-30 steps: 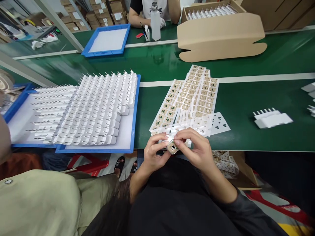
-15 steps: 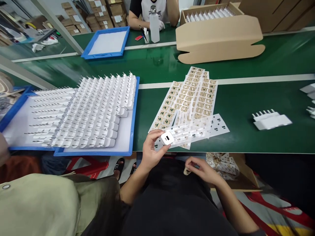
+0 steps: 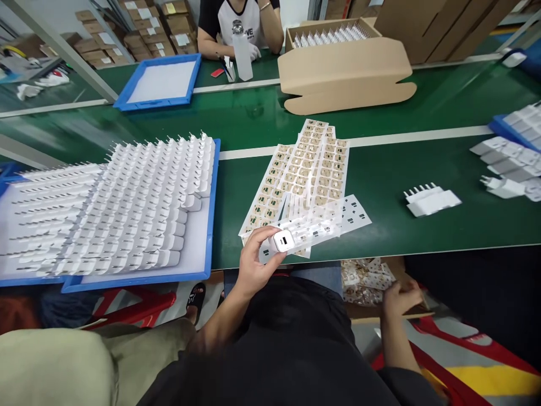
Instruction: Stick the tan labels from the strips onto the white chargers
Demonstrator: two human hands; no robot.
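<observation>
While the left grip (image 3: 255, 265) pinches a white adapter (image 3: 284, 241), white pieces (image 3: 158, 197) fill most of the tray (image 3: 210, 234) to its left, loose blocks (image 3: 435, 201) to its right; whether the right grip (image 3: 400, 299) holds anything, I cannot tell.

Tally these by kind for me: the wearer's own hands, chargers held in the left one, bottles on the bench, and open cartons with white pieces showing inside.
Left hand and right hand: 2
Charger held in the left hand: 1
Bottle: 1
Open carton with white pieces inside: 1
Total: 5
</observation>
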